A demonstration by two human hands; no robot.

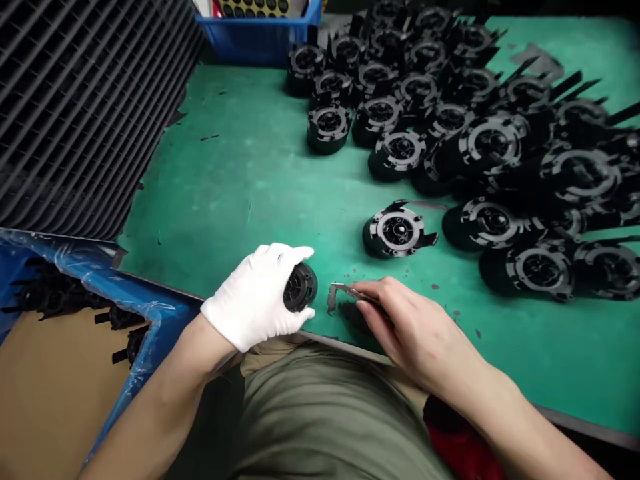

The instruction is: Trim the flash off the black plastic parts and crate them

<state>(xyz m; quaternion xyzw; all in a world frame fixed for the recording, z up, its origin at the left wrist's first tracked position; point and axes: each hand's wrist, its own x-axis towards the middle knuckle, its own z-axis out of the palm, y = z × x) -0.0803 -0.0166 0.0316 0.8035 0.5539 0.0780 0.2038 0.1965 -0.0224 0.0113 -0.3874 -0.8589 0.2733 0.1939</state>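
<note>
My left hand (257,297), in a white glove, curls its fingers and thumb around a black round plastic housing (299,288). The ribbed inside of the housing faces right, near the table's front edge. My right hand (400,320) is bare and closed on a slim knife (349,290) with a metal blade pointing left. By the blade's tip is a small dark strip of plastic (331,299); whether it touches the blade I cannot tell. Blade and housing are a short gap apart. Beyond my right hand a single black housing (399,230) stands on the green mat.
Several similar black housings (400,150) crowd the right and back of the green table (225,167). A blue bin (255,37) stands at the back. Stacked black trays (75,113) rise at left, above a blue-lined box (50,387) with black parts. Small dark scraps dot the mat.
</note>
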